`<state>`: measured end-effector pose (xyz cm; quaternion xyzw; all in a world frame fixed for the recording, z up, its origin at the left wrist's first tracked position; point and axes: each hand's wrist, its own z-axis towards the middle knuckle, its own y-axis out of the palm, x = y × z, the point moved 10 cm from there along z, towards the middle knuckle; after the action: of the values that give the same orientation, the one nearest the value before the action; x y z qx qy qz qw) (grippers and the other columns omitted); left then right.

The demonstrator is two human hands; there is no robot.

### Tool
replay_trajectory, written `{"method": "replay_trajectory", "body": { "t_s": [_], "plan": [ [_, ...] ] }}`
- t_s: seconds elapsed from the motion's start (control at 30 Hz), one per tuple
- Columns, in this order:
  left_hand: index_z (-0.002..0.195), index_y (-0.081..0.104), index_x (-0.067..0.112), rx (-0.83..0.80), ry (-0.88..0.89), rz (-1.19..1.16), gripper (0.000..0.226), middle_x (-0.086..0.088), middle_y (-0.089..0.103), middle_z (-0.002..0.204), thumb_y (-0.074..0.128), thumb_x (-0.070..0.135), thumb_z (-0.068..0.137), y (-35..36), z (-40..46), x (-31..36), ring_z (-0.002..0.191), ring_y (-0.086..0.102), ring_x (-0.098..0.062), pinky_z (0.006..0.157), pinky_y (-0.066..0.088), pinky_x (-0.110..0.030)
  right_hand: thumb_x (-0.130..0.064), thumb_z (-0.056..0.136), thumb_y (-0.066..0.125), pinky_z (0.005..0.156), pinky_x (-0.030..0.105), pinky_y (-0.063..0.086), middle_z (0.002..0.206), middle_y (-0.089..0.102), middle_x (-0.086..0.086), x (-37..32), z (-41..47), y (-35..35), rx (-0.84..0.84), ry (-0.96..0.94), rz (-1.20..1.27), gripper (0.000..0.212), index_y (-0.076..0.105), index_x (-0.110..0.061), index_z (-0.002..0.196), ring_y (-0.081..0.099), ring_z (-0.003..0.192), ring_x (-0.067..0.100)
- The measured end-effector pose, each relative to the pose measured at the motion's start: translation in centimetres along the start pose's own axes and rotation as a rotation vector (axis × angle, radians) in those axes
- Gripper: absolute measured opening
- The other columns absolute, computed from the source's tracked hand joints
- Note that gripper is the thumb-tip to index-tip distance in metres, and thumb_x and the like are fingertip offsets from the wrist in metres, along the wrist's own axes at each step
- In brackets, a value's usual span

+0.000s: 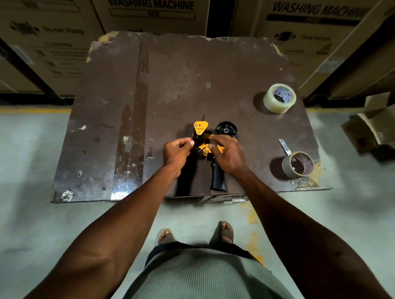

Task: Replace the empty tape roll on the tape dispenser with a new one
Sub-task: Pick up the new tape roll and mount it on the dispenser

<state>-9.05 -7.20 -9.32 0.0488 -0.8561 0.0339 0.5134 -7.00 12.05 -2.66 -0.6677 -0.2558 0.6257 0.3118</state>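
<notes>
A yellow and black tape dispenser (200,128) lies on its side in the middle of a worn brown table (172,81). Its black hub (226,128) is bare, and its black handle (218,175) points toward me. My left hand (177,152) has curled fingers that pinch the black front part of the dispenser. My right hand (229,153) lies over the yellow body and grips it. A full roll of clear tape (279,98) sits at the table's far right. An empty brown cardboard core (298,164) rests near the right front corner.
A small metal blade piece (285,146) lies just beyond the empty core. Large cardboard boxes (150,11) marked "washing machine" stand behind the table. Torn cardboard (372,130) lies on the floor to the right. My sandalled feet (225,233) are just short of the table's front edge.
</notes>
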Motion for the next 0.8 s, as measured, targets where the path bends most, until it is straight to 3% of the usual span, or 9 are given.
{"method": "replay_trajectory", "body": {
  "t_s": [0.13, 0.33, 0.47, 0.63, 0.8],
  "plan": [
    [0.118, 0.067, 0.000, -0.029, 0.016, -0.032, 0.030, -0.013, 0.072, 0.099, 0.072, 0.012, 0.091, -0.2, -0.5, 0.6, 0.088, 0.069, -0.021, 0.081, 0.059, -0.026, -0.044, 0.090, 0.058, 0.095, 0.051, 0.051, 0.122, 0.070, 0.002, 1.1, -1.2, -1.8, 0.107, 0.098, 0.041, 0.037, 0.070, -0.027, 0.121, 0.062, 0.115, 0.027],
    [0.112, 0.070, 0.010, -0.103, 0.116, 0.046, 0.023, -0.006, 0.073, 0.095, 0.071, 0.020, 0.091, 0.8, -1.4, 2.7, 0.087, 0.069, -0.016, 0.081, 0.059, -0.031, -0.037, 0.097, 0.062, 0.099, 0.038, 0.046, 0.127, 0.067, 0.006, 2.2, -3.3, -3.9, 0.226, 0.196, 0.085, 0.036, 0.067, -0.018, 0.127, 0.057, 0.120, 0.025],
    [0.100, 0.072, 0.021, -0.152, 0.180, 0.087, 0.009, -0.003, 0.074, 0.093, 0.072, 0.021, 0.091, 1.7, -1.8, 4.3, 0.087, 0.070, -0.016, 0.081, 0.059, -0.034, -0.040, 0.096, 0.061, 0.097, 0.043, 0.049, 0.126, 0.066, 0.008, 2.3, -4.2, -4.9, 0.279, 0.232, 0.096, 0.037, 0.066, -0.019, 0.127, 0.058, 0.118, 0.027],
    [0.115, 0.070, 0.008, -0.218, 0.239, 0.147, 0.026, -0.009, 0.074, 0.101, 0.070, 0.019, 0.092, 3.7, -2.5, 6.2, 0.090, 0.070, -0.017, 0.080, 0.057, -0.029, -0.046, 0.097, 0.058, 0.098, 0.046, 0.050, 0.132, 0.062, 0.007, 2.6, -4.9, -6.1, 0.318, 0.267, 0.075, 0.043, 0.061, -0.023, 0.133, 0.056, 0.122, 0.025],
    [0.115, 0.068, 0.004, -0.285, 0.288, 0.181, 0.025, -0.007, 0.070, 0.097, 0.070, 0.013, 0.091, 6.7, -3.2, 7.7, 0.089, 0.066, -0.016, 0.077, 0.054, -0.022, -0.049, 0.095, 0.060, 0.101, 0.048, 0.049, 0.136, 0.059, 0.009, 2.9, -5.3, -8.3, 0.419, 0.270, 0.058, 0.051, 0.059, -0.019, 0.137, 0.058, 0.122, 0.028]
  ]
}}
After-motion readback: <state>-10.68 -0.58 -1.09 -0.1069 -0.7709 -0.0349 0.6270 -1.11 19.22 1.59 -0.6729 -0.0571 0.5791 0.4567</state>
